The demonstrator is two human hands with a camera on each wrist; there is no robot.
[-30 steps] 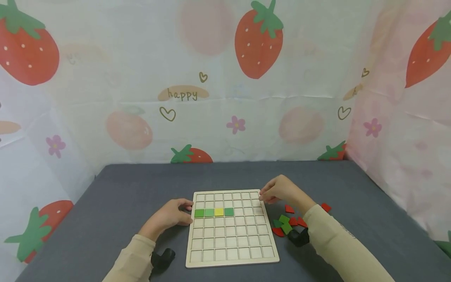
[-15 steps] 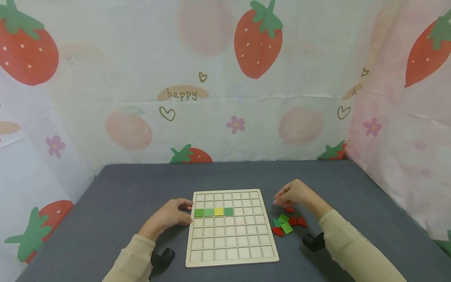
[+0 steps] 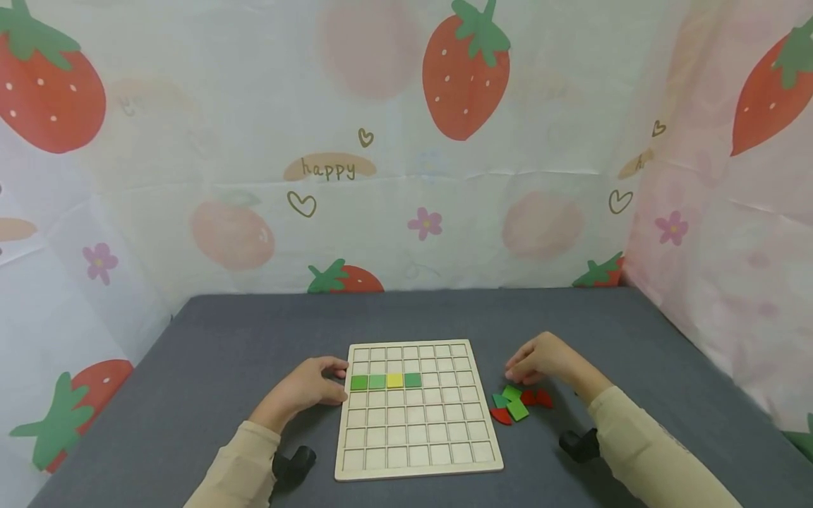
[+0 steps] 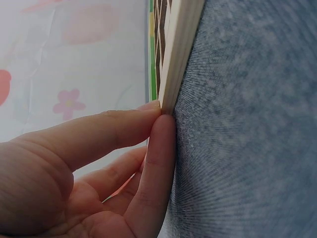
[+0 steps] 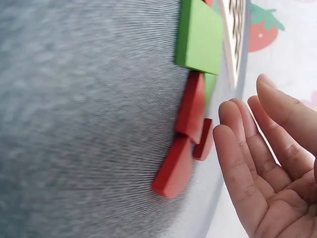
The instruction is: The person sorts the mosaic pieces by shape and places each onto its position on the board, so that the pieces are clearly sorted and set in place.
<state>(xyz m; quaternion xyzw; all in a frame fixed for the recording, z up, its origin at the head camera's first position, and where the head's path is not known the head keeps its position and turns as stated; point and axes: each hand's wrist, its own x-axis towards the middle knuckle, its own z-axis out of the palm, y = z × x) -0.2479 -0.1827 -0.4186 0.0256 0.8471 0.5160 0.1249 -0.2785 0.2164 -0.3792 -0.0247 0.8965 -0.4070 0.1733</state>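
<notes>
A pale wooden grid board (image 3: 395, 437) lies on the dark table. One of its rows bears a green tile (image 3: 358, 382), a light green tile (image 3: 377, 382), a yellow tile (image 3: 395, 381) and a darker green tile (image 3: 413, 380). Fingertips of my left hand (image 3: 308, 384) touch the board's left edge, seen close up in the left wrist view. Right of the board, my right hand (image 3: 540, 358) hovers just behind loose pieces, holding nothing. In the right wrist view its fingers (image 5: 237, 173) and thumb stand apart, facing a red wedge-shaped piece (image 5: 176, 168) and a green square piece (image 5: 200, 39).
The loose pile includes a curved red piece (image 3: 500, 418), a teal piece (image 3: 500, 401) and green squares, one of them (image 3: 517, 410) nearest me. Black devices sit at both wrists, the left one (image 3: 295, 462) low over the table. A strawberry-patterned curtain (image 3: 406, 247) hangs behind.
My right hand has moved right from the board's far right corner, then nearer to me toward the loose pieces, covering a red piece. The left hand has stayed at the board's edge.
</notes>
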